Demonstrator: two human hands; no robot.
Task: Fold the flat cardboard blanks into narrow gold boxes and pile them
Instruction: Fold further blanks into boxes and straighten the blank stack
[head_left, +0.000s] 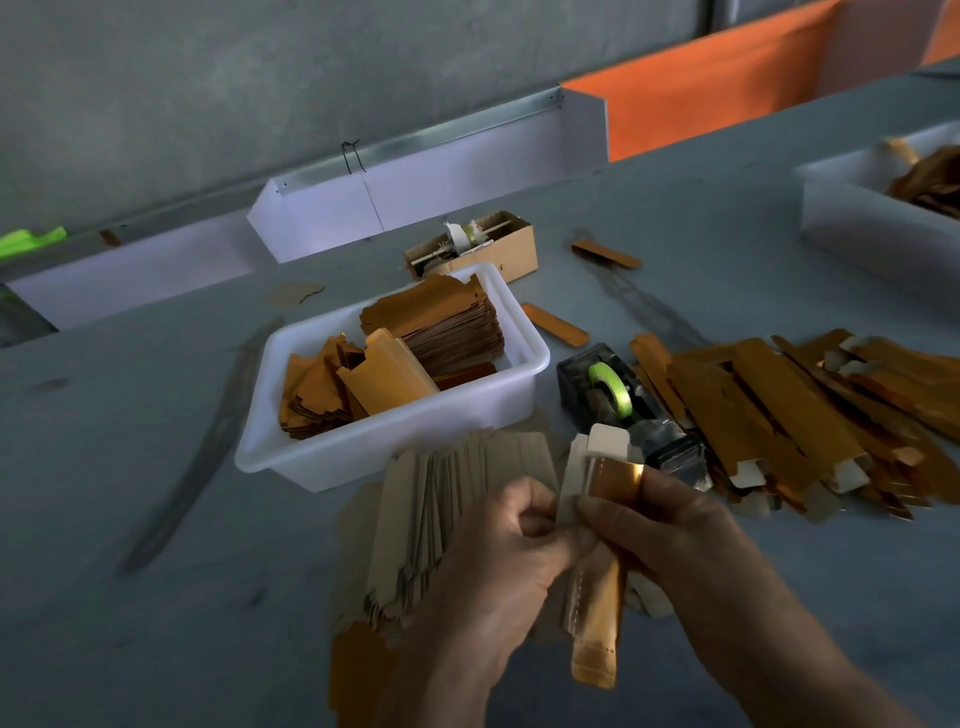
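Both hands hold one half-folded gold box blank (597, 597) upright over the table. My left hand (498, 561) pinches its left grey flap and my right hand (670, 530) grips its gold side near the top. A fanned stack of flat blanks (441, 519), grey side up, lies under my left hand. To the right lies a pile of folded narrow gold boxes (789, 410).
A white tub (395, 447) holding more gold blanks stands behind the stack. A tape dispenser (618, 400) with green tape sits between the tub and the pile. A small cardboard box (483, 249), two loose gold pieces and a second white tub (857, 208) lie farther back.
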